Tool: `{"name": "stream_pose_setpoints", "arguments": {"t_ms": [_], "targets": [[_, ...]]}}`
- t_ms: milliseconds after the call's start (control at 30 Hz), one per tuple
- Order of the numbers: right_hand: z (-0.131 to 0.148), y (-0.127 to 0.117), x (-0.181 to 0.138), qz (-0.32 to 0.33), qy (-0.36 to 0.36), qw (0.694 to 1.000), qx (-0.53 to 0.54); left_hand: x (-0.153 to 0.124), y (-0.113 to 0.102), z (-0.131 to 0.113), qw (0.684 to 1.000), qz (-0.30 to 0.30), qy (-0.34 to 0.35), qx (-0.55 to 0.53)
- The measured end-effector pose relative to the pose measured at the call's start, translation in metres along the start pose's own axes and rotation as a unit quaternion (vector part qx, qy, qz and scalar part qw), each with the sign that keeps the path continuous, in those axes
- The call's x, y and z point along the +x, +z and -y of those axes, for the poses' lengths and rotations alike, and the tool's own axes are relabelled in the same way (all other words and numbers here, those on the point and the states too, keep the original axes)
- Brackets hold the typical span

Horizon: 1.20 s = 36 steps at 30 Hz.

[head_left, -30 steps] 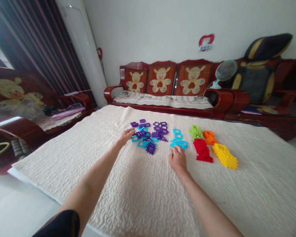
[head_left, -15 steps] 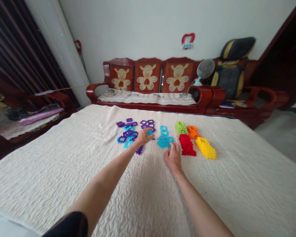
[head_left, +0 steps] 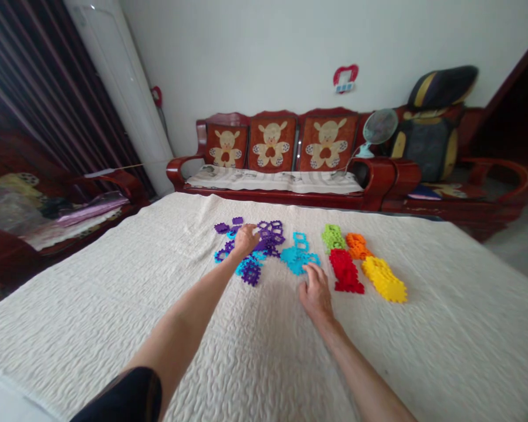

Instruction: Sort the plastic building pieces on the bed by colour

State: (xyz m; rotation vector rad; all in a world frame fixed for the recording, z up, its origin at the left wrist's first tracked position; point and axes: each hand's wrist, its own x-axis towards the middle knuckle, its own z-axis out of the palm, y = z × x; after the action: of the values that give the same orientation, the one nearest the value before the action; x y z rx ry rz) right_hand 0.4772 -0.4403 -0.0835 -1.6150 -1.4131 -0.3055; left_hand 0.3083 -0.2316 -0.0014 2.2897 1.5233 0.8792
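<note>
Your left hand (head_left: 245, 239) lay palm down on the mixed heap of purple and blue pieces (head_left: 255, 249), fingers curled loosely over the top of it; whether it actually had a piece pinched underneath could not be told, since the back of the hand hid the fingertips. Your right hand (head_left: 315, 290) rested on the cream quilted cloth (head_left: 114, 305) just below the sorted blue pile (head_left: 298, 256), fingers bent and lightly spread, the fingertips touching or nearly touching the nearest blue piece. It held nothing that could be seen.

The mixed heap sat near the middle of the cloth, towards its far edge, purple pieces tangled with blue ones. Just to its right lay the blue pile on its own. Further right came four separate colour groups: green pieces (head_left: 333, 238) at the back, orange pieces (head_left: 356, 245) beside them, red pieces (head_left: 345, 271) in front of the green, and yellow pieces (head_left: 383, 279) at the far right, running diagonally towards you. The red and yellow groups lay just beside each other.

Beyond the cloth stood a red wooden sofa (head_left: 286, 158) with three bear-patterned back cushions, and a small fan (head_left: 378, 129) on its right armrest.
</note>
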Motion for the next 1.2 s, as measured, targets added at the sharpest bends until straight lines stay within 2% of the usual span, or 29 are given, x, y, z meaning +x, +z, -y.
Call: {"name": "stream_pose_setpoints", "arguments": {"t_ms": [133, 233, 300, 400, 567, 800, 1033, 1200], "targets": [[0.028, 0.017, 0.017, 0.045, -0.031, 0.997, 0.058, 0.013, -0.025, 0.049, 0.997, -0.017, -0.069, 0.033], [0.052, 0.038, 0.030, 0.086, -0.048, 0.991, 0.093, 0.015, -0.023, 0.070, 0.992, -0.001, -0.116, 0.059], [0.061, 0.051, 0.036, 0.121, -0.060, 0.985, 0.103, 0.015, -0.017, 0.077, 0.992, 0.003, -0.111, 0.059], [0.064, 0.065, 0.045, 0.167, -0.062, 0.980, 0.088, 0.013, -0.014, 0.083, 0.994, -0.006, -0.099, 0.040], [0.058, 0.082, 0.060, 0.215, -0.062, 0.974, 0.031, 0.005, -0.026, 0.094, 0.994, 0.003, -0.113, -0.005], [0.053, 0.097, 0.072, 0.258, -0.051, 0.964, -0.028, -0.013, -0.031, 0.100, 0.988, -0.039, -0.126, -0.080], [0.048, 0.088, 0.078, 0.303, -0.033, 0.952, 0.002, -0.013, -0.037, 0.097, 0.984, -0.038, -0.129, -0.113], [0.043, 0.080, 0.072, 0.272, -0.023, 0.961, 0.044, -0.012, -0.039, 0.101, 0.986, -0.027, -0.124, -0.111]]}}
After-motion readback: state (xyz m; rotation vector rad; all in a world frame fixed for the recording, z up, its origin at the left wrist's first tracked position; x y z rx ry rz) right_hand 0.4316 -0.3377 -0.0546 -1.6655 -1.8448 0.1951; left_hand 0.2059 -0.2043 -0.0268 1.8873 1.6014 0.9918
